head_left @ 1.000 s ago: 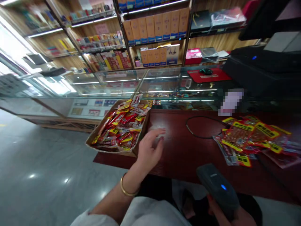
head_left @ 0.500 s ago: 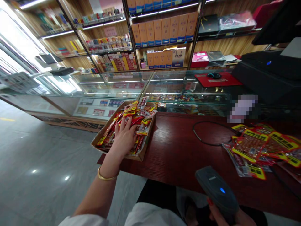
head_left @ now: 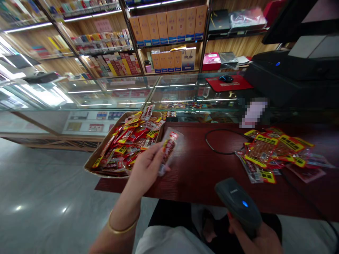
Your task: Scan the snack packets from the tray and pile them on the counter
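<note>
Shop interior: dark red-brown wooden bench (head_left: 190,180) beside a glass-topped display case (head_left: 113,97), lit wooden shelving (head_left: 225,46) behind. Clear plastic snack packet with brownish-red contents (head_left: 170,146) is over the bench, just right of a shallow brown cardboard carton (head_left: 92,158) full of red-and-yellow packets; touching the wood or lifted, can't tell, blurred. Left hand (head_left: 148,164) has its fingers closed on the packet's near side, which presumably leaves the printed upper part uncovered. Carton sits at the bench's left end, likely for easy left-hand reach. Right hand (head_left: 261,236) has its fingers wrapped round the handle of a dark grey handheld scanner with a blue light (head_left: 235,199), nose angled up-left; that hold seems to keep the nose unobstructed. Loose pile of red-and-yellow transparent packets (head_left: 265,148) lies at right, well apart from the carton, probably so the two lots don't mix. Thin black cable loop (head_left: 212,149) between them. Farther back: black computer mouse (head_left: 226,78) on a flat red mat (head_left: 239,84), on the glass.
</note>
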Demonstrator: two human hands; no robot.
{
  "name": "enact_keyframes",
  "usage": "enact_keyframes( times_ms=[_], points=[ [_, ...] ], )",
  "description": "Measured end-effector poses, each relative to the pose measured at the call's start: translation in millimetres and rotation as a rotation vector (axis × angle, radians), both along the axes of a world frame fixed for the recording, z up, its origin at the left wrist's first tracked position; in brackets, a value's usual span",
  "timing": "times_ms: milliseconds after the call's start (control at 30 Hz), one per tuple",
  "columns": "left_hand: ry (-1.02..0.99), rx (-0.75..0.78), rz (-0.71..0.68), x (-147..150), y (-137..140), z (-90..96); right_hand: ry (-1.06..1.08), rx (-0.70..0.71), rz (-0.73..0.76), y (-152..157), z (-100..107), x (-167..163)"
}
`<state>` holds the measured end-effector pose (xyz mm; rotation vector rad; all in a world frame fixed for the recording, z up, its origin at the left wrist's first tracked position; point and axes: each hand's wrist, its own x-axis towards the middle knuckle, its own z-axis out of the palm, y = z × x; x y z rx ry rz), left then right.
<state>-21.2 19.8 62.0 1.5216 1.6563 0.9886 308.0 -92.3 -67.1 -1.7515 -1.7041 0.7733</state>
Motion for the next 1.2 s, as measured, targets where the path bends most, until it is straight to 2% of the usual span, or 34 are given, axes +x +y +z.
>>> enact_keyframes(
  times_ms=[67, 133, 233, 333, 400, 500, 667, 833, 1033, 1200],
  points=[
    [-0.309, -0.178, -0.229, 35, 18, -25.0, 0.025, 0.023, -0.033, -2, 8, -6],
    [-0.479, -0.302, -0.329, 62, 40, -54.9, 0.048, 0.048, -0.067, -3, 18, -14],
    [-0.577, -0.426, -0.378, 83, 67, -92.0, 0.097, 0.047, -0.116, -5, 31, -24],
    [-0.577, -0.497, -0.424, 84, 77, -110.2, 0.134, 0.007, -0.155, -6, 37, -30],
    [-0.578, -0.501, -0.442, 79, 77, -113.8, 0.132, -0.024, -0.138, -6, 37, -32],
    [-0.59, -0.509, -0.441, 76, 76, -114.1, 0.112, -0.061, -0.035, -4, 33, -34],
    [-0.544, -0.51, -0.459, 75, 76, -113.3, 0.078, -0.072, 0.059, -4, 29, -33],
    [-0.553, -0.468, -0.508, 73, 76, -115.1, 0.08, -0.053, 0.062, -6, 33, -31],
    [-0.573, -0.52, -0.47, 75, 81, -121.5, 0.082, -0.04, 0.019, -4, 36, -31],
    [-0.627, -0.479, -0.334, 82, 74, -113.8, 0.14, -0.041, -0.022, -5, 44, -31]
  ],
)
